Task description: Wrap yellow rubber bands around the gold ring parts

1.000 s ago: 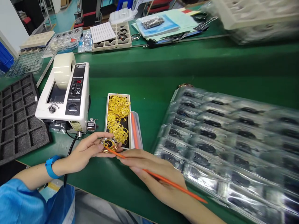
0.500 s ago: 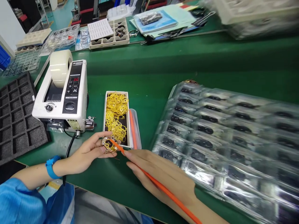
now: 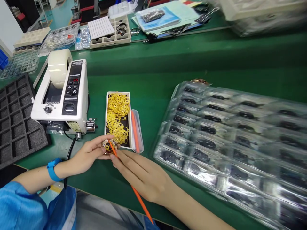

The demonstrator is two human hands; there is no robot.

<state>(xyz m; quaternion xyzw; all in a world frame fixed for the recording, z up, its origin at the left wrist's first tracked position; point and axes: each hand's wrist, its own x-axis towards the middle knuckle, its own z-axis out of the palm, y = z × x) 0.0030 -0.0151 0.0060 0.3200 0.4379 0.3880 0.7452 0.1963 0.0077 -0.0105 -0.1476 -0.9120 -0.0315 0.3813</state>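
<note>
Both hands meet at the near end of the white box (image 3: 106, 108) of yellow rings. Her or his left hand (image 3: 87, 156) pinches a round gold part (image 3: 110, 146) by its edge, and the right hand (image 3: 141, 175) is closed on an orange stick (image 3: 142, 203) whose tip touches that part. Left of the box stands a tape dispenser (image 3: 64, 95); right of it a clear blister tray (image 3: 227, 143) lies on the green bench (image 3: 155, 73).

I see a small round gold-coloured disc (image 3: 110, 146), dark at its centre, face up; a thin orange stick (image 3: 140, 201) slants down onto it, tip touching its face
</note>
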